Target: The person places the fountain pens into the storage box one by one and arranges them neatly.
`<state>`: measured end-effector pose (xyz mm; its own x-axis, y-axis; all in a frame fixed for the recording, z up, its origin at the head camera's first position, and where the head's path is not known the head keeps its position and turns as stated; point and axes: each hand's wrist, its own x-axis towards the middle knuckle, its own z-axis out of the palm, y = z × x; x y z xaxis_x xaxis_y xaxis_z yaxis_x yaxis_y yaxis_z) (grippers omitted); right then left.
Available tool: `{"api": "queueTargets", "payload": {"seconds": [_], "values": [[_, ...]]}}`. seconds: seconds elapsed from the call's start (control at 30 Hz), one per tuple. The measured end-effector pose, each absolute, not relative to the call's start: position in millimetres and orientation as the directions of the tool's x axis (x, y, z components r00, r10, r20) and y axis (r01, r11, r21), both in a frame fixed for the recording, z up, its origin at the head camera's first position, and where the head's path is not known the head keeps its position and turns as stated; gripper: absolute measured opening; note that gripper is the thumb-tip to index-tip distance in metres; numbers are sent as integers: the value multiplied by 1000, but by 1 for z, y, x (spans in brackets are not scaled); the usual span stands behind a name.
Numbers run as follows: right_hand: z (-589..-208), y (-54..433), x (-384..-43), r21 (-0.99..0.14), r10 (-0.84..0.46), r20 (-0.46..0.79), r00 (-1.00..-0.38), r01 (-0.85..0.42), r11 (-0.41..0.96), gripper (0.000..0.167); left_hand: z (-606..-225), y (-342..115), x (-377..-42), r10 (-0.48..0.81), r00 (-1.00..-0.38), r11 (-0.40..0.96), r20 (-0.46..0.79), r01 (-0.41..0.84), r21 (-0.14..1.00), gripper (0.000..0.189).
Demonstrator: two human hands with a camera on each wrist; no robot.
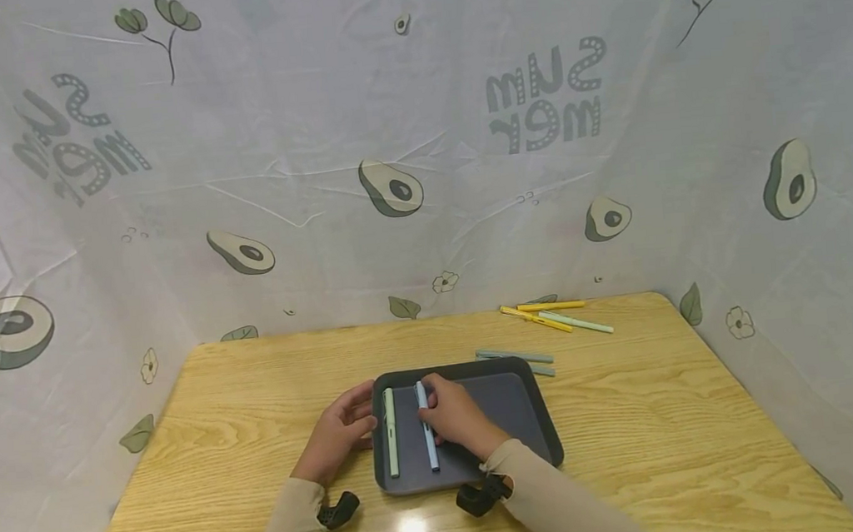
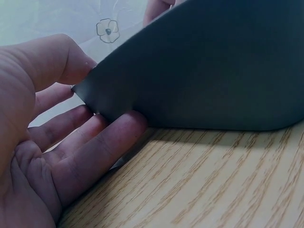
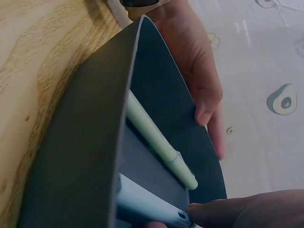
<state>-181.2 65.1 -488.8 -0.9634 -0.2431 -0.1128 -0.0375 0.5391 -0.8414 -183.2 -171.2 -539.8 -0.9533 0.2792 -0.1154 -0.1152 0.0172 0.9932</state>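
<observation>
A dark grey tray [image 1: 480,470] sits on the wooden table. My left hand [image 1: 340,431] holds its left side, thumb at the rim and fingers along the outer wall [image 2: 199,71]. Inside, near that side, lies a pale green pen [image 1: 392,440], its clip toward the far end. My right hand [image 1: 456,414] reaches over the tray and pinches a light blue pen [image 1: 431,449] between thumb and fingers. This pen runs roughly parallel to the green one [image 3: 152,133], to its right. Part of its length is hidden behind the fingers.
Two grey-blue pens [image 1: 516,355] lie just behind the tray, partly hidden by its far rim. Farther back right are two yellow pens [image 1: 550,305] and another pale green pen [image 1: 581,322]. A printed white curtain [image 1: 426,258] hangs around the table's back and sides.
</observation>
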Motion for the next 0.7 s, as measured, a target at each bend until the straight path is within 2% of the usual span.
{"api": "queueTargets", "payload": {"seconds": [0.37, 0.7], "values": [[-488, 51, -186, -789, -234, -149, -961, -27, 614, 51, -537, -171, -182, 282, -951, 23, -126, -125, 992, 63], [-487, 37, -184, -788, -210, -160, -965, -3, 616, 47, -537, -170, -181, 273, -953, 33, -130, -125, 992, 62]]}}
